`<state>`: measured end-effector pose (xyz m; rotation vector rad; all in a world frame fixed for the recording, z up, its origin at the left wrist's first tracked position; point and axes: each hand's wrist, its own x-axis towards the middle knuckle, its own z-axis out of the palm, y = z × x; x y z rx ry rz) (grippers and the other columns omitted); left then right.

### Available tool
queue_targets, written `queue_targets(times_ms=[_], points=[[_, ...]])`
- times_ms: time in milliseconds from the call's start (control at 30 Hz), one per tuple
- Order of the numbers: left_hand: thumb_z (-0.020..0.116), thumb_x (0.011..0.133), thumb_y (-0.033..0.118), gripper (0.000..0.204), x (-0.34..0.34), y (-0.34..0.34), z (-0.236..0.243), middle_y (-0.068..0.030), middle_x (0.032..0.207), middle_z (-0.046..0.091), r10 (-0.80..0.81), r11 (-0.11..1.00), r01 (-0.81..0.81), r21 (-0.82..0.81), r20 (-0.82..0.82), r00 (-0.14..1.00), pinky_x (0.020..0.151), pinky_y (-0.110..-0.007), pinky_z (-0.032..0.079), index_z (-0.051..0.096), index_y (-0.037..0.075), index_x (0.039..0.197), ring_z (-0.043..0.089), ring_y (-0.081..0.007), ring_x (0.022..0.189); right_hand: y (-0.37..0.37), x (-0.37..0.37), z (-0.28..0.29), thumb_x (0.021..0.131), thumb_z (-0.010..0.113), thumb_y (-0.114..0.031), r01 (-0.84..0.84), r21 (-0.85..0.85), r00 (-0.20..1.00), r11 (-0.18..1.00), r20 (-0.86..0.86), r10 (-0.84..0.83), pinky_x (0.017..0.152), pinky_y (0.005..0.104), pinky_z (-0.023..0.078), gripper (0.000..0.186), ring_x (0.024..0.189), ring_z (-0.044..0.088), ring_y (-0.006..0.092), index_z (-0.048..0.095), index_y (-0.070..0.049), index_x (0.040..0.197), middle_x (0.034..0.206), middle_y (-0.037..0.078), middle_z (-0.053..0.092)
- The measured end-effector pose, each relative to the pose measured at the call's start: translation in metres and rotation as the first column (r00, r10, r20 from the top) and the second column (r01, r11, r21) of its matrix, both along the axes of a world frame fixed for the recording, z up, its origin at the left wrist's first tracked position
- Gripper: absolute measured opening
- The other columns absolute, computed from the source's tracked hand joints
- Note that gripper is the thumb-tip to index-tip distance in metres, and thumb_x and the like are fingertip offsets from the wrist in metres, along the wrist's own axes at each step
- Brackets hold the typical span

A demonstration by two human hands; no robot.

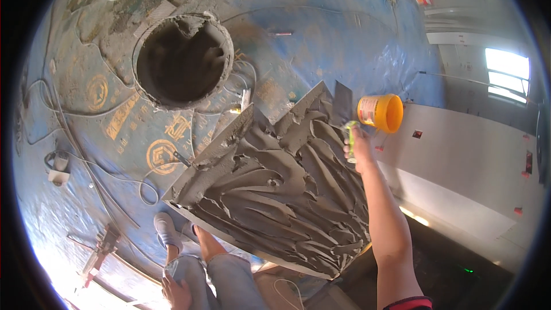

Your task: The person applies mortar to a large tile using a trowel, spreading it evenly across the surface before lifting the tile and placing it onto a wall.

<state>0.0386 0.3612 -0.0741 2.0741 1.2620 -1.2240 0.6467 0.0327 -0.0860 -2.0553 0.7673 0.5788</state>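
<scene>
My right hand (pixel 361 150) is closed round the green handle of a trowel (pixel 343 100). Its flat dark blade points away from me, at the far right corner of a large slab (pixel 183 186) with a V-shaped notch in its far edge. Thick grey mortar (pixel 287 178) covers most of the slab in wavy ridges, thinner along the left edge. My left hand (pixel 177 293) is low beside my left thigh, fingers loosely extended, with nothing visible in it.
A round bucket (pixel 139 74) of wet mortar stands beyond the slab. A yellow tub (pixel 376 112) lies tipped near the trowel. Cables (pixel 94 163) trail across the sheet-covered floor at left. A pale wall (pixel 453 163) with red-edged cutouts is on the right.
</scene>
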Motion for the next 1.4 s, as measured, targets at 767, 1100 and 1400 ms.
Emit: queue_targets(times_ms=[767,1100,1400], points=[[0.049,0.093,0.038,0.065,0.079,0.134,0.047,-0.0279,0.132,0.056,0.027,0.99,-0.011,-0.144,0.11,0.994,0.099,-0.049,0.045,0.037,0.002,0.146,0.055,-0.0435,0.12,0.248,-0.079,0.262,0.096,0.055,-0.024,0.008,0.685,0.976,0.729,-0.163,0.143,0.057,0.0328,0.048,0.034,0.068,0.06,0.02,0.057,0.003,0.117,0.093,0.013,0.064],[0.062,0.084,0.035,0.075,0.041,0.229,0.069,-0.0243,0.128,0.06,0.159,0.95,-0.162,-0.268,-0.033,0.987,0.095,-0.051,0.047,0.035,0.005,0.147,0.059,-0.0423,0.115,0.337,-0.21,0.17,0.096,0.058,-0.017,0.197,0.658,0.945,0.727,-0.324,0.037,0.062,0.0338,0.053,0.026,0.07,0.063,0.0195,0.059,-0.001,0.116,0.091,0.013,0.065],[0.056,0.094,0.037,0.049,-0.14,0.284,-0.022,-0.0223,0.109,0.063,-0.212,0.874,0.264,-0.408,0.168,0.963,0.083,-0.046,0.05,0.051,0.009,0.135,0.06,-0.0355,0.096,0.307,-0.414,0.149,0.099,0.059,-0.034,-0.008,0.464,0.851,0.886,-0.461,0.25,0.063,0.0297,0.052,0.035,0.069,0.062,0.0123,0.067,0.0,0.104,0.087,0.005,0.066]])
